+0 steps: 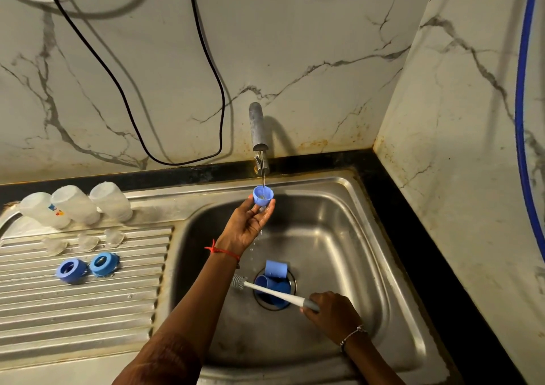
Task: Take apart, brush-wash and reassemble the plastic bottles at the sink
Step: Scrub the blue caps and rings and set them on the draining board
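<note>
Rinsing is judged to be the step in hand: a blue cap (pixel 263 196) is held mouth-up under the thin stream from the tap (pixel 259 131), pinched at its base by the thumb and fingertips of the left hand (pixel 250 225), which is raised over the sink (pixel 339 237) with the palm turned upward and the arm stretched forward. The brush (pixel 274 291) is gripped at its grey handle end by the curled fingers of the right hand (pixel 333 314), held low over the basin, bristles pointed toward the left forearm. More blue caps (pixel 275 269) are seen on the drain. On the drainboard (pixel 73 311) three clear bottles (pixel 75 204) are stood, apparently mouth-down, with clear teats (pixel 87 241) and two blue rings (pixel 72 270) laid in front. Next, the rinsed cap is probably to be set on the drainboard, which calls for a firm pinch on wet plastic, and another cap fetched from the drain
</note>
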